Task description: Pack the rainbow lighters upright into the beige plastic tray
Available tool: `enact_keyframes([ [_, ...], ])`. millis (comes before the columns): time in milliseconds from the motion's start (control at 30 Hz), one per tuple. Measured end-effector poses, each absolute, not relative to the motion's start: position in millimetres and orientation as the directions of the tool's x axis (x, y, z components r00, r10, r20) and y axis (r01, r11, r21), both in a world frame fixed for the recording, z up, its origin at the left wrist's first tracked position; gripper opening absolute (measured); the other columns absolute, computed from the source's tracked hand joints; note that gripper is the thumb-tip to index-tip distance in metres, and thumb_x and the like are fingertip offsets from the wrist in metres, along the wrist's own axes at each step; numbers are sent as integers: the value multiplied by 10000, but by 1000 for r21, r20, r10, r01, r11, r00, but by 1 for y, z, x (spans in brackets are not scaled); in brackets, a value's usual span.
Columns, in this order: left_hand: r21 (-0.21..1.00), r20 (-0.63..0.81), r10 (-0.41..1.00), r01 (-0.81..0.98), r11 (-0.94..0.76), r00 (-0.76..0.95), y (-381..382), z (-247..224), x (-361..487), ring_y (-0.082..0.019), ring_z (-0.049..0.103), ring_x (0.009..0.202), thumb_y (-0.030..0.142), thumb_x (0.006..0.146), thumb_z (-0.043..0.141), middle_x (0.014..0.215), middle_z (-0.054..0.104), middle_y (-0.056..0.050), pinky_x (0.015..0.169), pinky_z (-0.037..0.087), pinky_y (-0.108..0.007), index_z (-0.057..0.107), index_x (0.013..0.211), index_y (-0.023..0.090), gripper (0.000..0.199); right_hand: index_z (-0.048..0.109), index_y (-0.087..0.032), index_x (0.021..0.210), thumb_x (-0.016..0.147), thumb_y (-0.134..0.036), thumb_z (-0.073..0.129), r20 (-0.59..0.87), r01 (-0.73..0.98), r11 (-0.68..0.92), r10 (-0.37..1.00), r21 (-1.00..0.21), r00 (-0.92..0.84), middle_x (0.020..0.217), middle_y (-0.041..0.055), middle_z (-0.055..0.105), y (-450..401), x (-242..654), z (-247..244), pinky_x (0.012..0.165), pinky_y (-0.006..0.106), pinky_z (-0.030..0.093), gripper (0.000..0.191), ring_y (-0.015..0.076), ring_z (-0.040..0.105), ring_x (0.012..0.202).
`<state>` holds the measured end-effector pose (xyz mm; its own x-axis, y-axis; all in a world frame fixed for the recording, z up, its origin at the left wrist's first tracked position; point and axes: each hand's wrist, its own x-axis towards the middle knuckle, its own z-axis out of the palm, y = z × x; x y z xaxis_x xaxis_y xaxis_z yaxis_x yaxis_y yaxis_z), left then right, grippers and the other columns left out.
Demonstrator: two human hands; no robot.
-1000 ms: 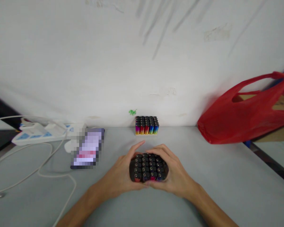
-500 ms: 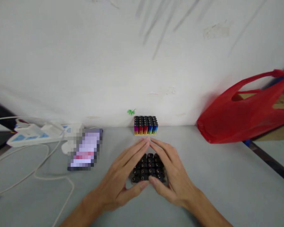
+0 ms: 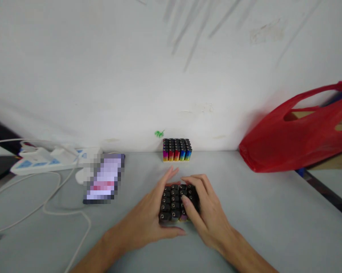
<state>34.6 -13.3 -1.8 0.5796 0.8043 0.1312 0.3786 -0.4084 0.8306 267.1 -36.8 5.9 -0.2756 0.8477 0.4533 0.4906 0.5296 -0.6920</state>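
A block of upright lighters [image 3: 175,206] with black tops stands on the grey table between my hands. My left hand [image 3: 150,212] lies along the block's left side, its fingers stretched out past the far corner and its thumb extended across the near side. Around the right side curls my right hand [image 3: 209,212], fingers at the far right corner and thumb pressed over the tops, hiding part of the right columns. Farther back, against the wall, a second block of lighters [image 3: 177,150] shows bodies in purple, red and blue with yellow.
To the left lie a phone [image 3: 105,178] with a blurred screen, a white power strip [image 3: 59,157] with plugs in it, and a loose white cable [image 3: 65,213]. A red bag [image 3: 296,132] leans at the right by the wall [image 3: 131,76].
My hands had framed the block with fingertips and thumbs nearly meeting. Now my left fingers have lifted and parted, and my right thumb has moved up onto the lighter tops.
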Motion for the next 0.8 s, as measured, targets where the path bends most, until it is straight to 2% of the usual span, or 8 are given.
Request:
enact_keyframes([
  [100,871,67,839,379,-314,540,-7,-7,36,-407,700,1388,355,774,1024,1639,610,-143,1180,574,-575,16,1802,404,1440,535,-276,1482,1051,-342,657,476,460,567,824,-683,-307,1338,125,593,-35,271,6,1058,471,583,454,304,632,1248],
  [200,891,35,846,367,-268,532,-3,-9,38,-378,796,1190,336,758,1011,1471,728,-109,1046,652,-517,85,1798,387,1394,516,-248,1510,924,-444,783,553,504,654,753,-564,-358,1384,157,598,-33,272,10,1040,518,554,673,354,620,1260],
  [300,889,62,840,352,-292,540,-2,-14,37,-391,760,1285,360,777,1003,1513,713,-112,1143,598,-545,103,1797,382,1360,528,-235,1538,874,-551,809,560,609,694,700,-384,-445,1376,173,651,-33,264,17,1011,563,504,788,383,640,1202],
  [400,902,135,815,271,-336,564,-2,-20,33,-405,609,1505,399,804,995,1694,568,-131,1307,445,-590,151,1797,386,1303,584,-220,1540,934,-655,748,452,690,676,716,-259,-532,1338,181,699,-36,252,25,973,571,477,764,390,652,1142],
  [500,937,138,797,183,-297,588,-2,-16,26,-431,407,1655,415,648,1099,1811,385,-167,1374,314,-633,164,1801,364,1485,612,-176,1542,1000,-693,685,363,769,615,766,-172,-531,1235,195,731,-38,242,28,897,558,464,753,392,646,1056],
  [567,956,125,796,143,-257,593,0,-5,21,-428,355,1682,421,612,1118,1819,362,-175,1383,264,-659,159,1801,369,1529,627,-153,1522,1012,-706,668,326,801,580,793,-147,-514,1169,188,735,-38,239,27,871,553,452,753,388,636,1012],
  [700,968,214,748,-34,-249,629,6,15,15,-383,303,1711,525,839,960,1811,403,-133,1406,221,-625,387,1737,340,1081,631,-152,1485,1002,-792,605,302,804,573,804,-163,-512,1155,176,725,-36,238,23,867,553,433,803,388,625,1022],
  [800,976,180,830,9,-218,528,11,17,18,-345,385,1677,504,955,866,1737,520,-100,1413,241,-581,554,1616,329,751,646,-179,1431,971,-829,624,321,805,568,805,-173,-499,1154,160,723,-35,237,21,868,550,422,797,379,620,1015],
])
